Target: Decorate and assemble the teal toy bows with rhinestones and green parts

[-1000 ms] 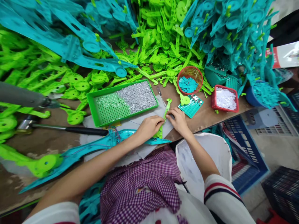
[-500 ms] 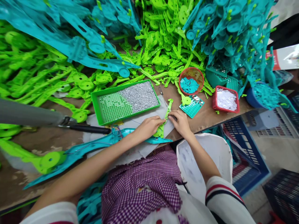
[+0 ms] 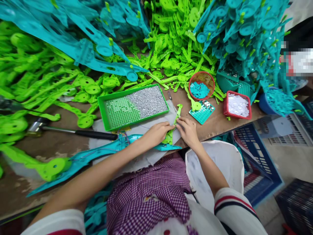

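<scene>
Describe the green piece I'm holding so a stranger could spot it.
Find the green tray of silver bits mid-bench. Just right of it, on grey cloth, is a slim green strip pinched between left hand and right hand. Unlike the heaped green parts, it alone is held.

Clutter on the brown wooden table (image 3: 63, 143)
A green perforated plastic tray (image 3: 119, 112) of silver bits (piled at its right end) lies near a black-handled steel hammer (image 3: 73, 131). A round red mesh basket (image 3: 202, 73) of teal chips and a square red basket (image 3: 237, 116) of white chips sit below heaped green plastic parts (image 3: 171, 42) and teal plastic parts (image 3: 239, 32).
</scene>
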Motion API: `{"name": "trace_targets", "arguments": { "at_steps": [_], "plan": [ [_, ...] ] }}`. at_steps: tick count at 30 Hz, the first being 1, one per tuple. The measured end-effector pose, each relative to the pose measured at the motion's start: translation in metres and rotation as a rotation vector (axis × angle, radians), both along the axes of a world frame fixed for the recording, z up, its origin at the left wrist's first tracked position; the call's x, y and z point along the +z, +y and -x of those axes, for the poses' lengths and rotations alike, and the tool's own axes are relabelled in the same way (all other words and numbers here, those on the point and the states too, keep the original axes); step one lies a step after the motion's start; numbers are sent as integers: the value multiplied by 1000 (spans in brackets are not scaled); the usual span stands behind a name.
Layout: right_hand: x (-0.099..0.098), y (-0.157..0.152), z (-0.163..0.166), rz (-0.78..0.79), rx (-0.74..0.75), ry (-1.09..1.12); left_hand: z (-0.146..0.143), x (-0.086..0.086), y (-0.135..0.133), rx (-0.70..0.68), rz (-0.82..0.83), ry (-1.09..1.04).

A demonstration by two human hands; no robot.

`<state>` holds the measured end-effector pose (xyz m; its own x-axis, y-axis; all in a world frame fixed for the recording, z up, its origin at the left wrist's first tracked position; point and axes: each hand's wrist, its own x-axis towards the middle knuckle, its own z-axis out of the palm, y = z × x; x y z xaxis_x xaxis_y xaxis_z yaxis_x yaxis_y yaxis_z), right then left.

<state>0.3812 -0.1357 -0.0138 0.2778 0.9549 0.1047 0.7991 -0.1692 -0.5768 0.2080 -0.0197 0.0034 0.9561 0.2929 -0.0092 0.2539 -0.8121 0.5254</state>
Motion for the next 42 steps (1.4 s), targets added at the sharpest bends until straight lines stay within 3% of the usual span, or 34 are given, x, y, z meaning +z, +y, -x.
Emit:
{"name": "trace_targets", "arguments": {
  "at_steps": [5, 10, 19, 27, 36, 39, 42],
  "plan": [
    [7, 2, 2, 57, -62, 16, 8, -4, -1, -44, -112, 21],
    [11, 8, 4, 99, -104, -8, 30, -4, -9, 58, -223, -11],
    [14, 7, 6, 120, -91, -22, 28, 10, -29, 102, -136, 21],
    [16, 7, 10, 151, -110, -39, 30, 21, -39, 57, -207, 149],
    [13, 7, 6, 131, -87, -36, 27, 12, -27, 145, 134, 0],
    [15, 7, 7, 138, -90, -42, 27, 9, -24, 193, 185, -46],
    [16, 6, 9, 143, -86, -45, 26, 12, -28, 138, 160, 12]
  ]
}}
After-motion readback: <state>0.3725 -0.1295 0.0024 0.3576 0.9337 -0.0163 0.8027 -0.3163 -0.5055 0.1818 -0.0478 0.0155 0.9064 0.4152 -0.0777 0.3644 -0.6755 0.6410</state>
